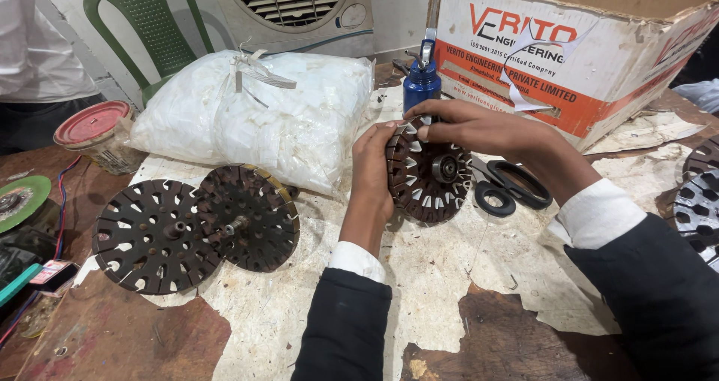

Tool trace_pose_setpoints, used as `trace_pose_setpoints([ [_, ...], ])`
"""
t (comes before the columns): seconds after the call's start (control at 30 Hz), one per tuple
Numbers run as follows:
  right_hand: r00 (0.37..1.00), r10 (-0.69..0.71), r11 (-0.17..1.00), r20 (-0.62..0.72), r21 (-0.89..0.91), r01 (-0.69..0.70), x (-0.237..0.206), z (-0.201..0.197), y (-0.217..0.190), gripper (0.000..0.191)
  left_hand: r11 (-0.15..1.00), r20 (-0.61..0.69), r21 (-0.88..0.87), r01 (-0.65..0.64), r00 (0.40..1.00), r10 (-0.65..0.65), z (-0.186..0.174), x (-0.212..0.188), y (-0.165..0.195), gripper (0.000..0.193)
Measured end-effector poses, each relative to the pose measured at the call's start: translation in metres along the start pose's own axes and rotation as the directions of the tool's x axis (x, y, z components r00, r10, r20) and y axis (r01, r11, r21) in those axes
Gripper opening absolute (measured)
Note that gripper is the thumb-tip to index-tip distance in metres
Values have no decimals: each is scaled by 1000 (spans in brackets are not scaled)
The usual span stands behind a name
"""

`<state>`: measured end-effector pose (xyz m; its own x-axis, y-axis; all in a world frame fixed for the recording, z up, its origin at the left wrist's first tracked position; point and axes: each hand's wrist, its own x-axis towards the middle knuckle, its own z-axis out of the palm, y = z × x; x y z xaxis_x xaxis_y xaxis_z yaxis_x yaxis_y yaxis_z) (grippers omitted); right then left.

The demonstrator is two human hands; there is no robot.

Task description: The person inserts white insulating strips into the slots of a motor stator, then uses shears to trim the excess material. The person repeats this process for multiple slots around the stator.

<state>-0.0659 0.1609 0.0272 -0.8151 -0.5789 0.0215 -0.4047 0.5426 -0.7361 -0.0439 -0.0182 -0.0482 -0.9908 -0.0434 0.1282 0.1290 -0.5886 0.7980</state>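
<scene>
A round dark slotted metal motor core (430,173) stands tilted on edge at the middle of the table, with white paper pieces in several of its rim slots. My left hand (372,173) grips its left rim. My right hand (479,128) reaches over the top, fingertips pinching at a slot on the upper rim. Both arms wear dark sleeves with white cuffs.
Two more slotted cores (156,236) (253,216) lie at the left. A clear bag of white paper strips (262,115) sits behind them. A blue bottle (422,81), cardboard box (592,59), scissors (509,186), a red-lidded jar (93,130) and a green chair (153,29) surround. More cores (700,201) lie at the right edge.
</scene>
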Motion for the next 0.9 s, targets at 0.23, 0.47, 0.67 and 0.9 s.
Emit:
trace_pose_setpoints([
  [0.23, 978, 91, 993, -190, 92, -75, 2, 13, 0, 55, 985, -15, -135, 104, 994, -107, -6, 0, 4, 16],
  [0.47, 977, 39, 981, -208, 192, 2, 17, 24, -1, 42, 976, -11, -169, 137, 990, -140, -13, 2, 5, 16],
  [0.67, 967, 58, 968, -250, 250, 7, 18, 28, 1, 39, 973, 2, -182, 141, 990, -143, -15, 3, 4, 15],
  [0.9, 969, 80, 952, -234, 307, -4, 16, 29, -3, 39, 971, 12, -193, 138, 990, -139, -16, 5, 1, 15],
])
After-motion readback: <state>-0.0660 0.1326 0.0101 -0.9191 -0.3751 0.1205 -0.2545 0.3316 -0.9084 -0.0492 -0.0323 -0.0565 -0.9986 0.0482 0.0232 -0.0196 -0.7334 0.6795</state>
